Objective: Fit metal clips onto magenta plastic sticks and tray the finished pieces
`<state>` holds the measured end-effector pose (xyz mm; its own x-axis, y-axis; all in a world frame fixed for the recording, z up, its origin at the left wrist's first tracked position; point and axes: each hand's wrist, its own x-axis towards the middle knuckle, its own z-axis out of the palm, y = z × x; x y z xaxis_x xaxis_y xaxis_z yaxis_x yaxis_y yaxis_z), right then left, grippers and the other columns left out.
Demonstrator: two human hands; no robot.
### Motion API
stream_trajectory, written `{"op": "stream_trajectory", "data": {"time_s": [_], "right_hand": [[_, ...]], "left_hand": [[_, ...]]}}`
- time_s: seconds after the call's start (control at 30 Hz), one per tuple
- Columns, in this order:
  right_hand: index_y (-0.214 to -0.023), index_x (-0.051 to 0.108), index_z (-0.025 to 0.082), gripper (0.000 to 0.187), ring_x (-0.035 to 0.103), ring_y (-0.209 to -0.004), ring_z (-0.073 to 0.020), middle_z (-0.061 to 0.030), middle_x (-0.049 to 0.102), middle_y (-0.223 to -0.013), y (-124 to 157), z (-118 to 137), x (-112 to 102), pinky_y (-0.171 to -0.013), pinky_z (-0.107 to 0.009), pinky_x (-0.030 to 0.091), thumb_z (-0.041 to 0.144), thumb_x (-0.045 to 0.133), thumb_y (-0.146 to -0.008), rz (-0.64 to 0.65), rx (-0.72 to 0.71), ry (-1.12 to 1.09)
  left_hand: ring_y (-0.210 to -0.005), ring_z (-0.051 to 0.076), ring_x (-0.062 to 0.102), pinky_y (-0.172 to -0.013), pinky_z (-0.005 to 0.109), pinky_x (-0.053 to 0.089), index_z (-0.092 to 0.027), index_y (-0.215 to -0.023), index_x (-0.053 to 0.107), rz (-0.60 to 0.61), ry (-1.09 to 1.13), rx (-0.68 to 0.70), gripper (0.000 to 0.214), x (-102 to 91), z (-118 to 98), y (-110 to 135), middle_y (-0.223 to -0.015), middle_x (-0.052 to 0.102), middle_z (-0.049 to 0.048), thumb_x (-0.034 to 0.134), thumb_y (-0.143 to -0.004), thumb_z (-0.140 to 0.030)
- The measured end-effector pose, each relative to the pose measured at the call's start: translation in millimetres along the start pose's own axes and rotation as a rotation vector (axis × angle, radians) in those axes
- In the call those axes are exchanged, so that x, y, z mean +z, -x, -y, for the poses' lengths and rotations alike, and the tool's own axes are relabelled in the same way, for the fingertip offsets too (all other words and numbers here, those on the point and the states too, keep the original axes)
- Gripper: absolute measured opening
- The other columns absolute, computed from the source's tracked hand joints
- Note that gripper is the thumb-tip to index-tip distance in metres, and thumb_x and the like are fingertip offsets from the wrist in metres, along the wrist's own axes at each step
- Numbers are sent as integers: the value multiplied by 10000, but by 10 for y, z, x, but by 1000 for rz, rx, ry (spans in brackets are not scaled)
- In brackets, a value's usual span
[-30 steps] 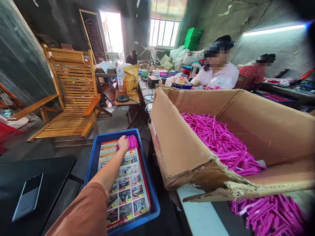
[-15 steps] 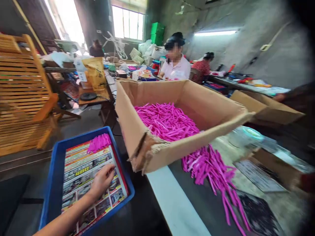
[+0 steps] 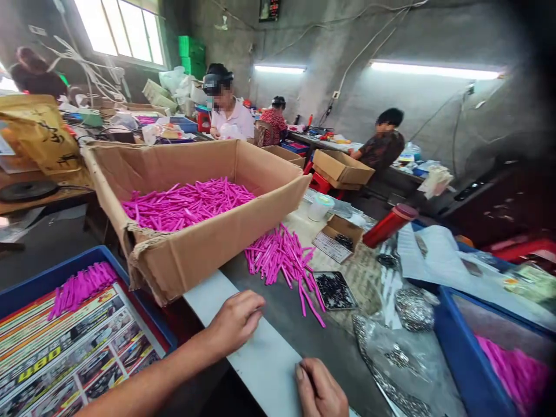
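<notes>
Both my hands, left hand (image 3: 237, 321) and right hand (image 3: 324, 389), curl halfway; anything inside, I cannot tell; loose pink sticks (image 3: 278, 255) lie ahead, heap nearer the left, strays slanting toward the right.

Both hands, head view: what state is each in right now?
Left hand: loosely closed, no held item visible.
Right hand: partly curled; any grip cannot be told.

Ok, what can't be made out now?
- Head view: palm of the left hand, hidden by its back.
- Head view: bottom of the large brown cardboard box, covered by magenta sticks.
- Head view: left side of the paper-lined blue tray, cut by picture's edge.
- Head view: print on the small open cardboard box, too small.
</notes>
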<state>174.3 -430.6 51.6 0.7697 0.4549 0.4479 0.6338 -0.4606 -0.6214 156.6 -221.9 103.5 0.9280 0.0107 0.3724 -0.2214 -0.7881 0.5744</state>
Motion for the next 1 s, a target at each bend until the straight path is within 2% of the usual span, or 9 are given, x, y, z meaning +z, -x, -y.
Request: {"op": "stream_trajectory", "data": {"time_s": [0.13,0.3,0.47,0.67,0.87,1.0], "right_hand": [[-670,455,191,196,474,-507,-124,1,468,-555,-7,-28,-22,-473,-219,349,238,348,-827,25,-33,3],[-657,436,189,186,475,-500,-123,5,466,-549,-51,18,-55,-464,-216,346,209,347,-819,6,-47,15],[-641,433,188,195,476,-504,-127,0,475,-542,-95,74,-95,-454,-213,344,200,343,-814,-20,-56,8],[-645,437,181,191,476,-529,-133,-8,485,-560,-102,68,-95,-475,-221,344,186,337,-808,-20,-44,6],[-628,437,184,191,458,-530,-130,-5,475,-557,-113,83,-111,-479,-222,336,164,339,-790,-18,-26,-10],[-619,441,185,189,451,-531,-126,-2,470,-556,-123,89,-119,-482,-219,338,159,346,-781,-30,-5,-32]], "left_hand": [[-740,150,506,-649,236,402,-166,-862,524,223,-237,196,193,365,-63,-454,-784,553,38,395,-762,-65],[-740,168,479,-558,233,363,-193,-824,535,341,-320,387,155,607,-114,-731,-798,529,23,404,-797,-114],[-800,178,466,-576,239,352,-197,-835,539,404,-353,517,160,643,-134,-830,-848,517,19,380,-840,-197],[-775,160,455,-629,243,347,-193,-842,524,446,-383,607,162,651,-95,-864,-827,511,16,363,-852,-191],[-801,168,434,-630,257,337,-198,-884,499,440,-391,629,129,627,-130,-804,-882,507,25,376,-848,-185],[-852,165,430,-700,273,328,-190,-897,490,376,-336,588,137,591,-192,-768,-939,512,39,368,-847,-153]]}}
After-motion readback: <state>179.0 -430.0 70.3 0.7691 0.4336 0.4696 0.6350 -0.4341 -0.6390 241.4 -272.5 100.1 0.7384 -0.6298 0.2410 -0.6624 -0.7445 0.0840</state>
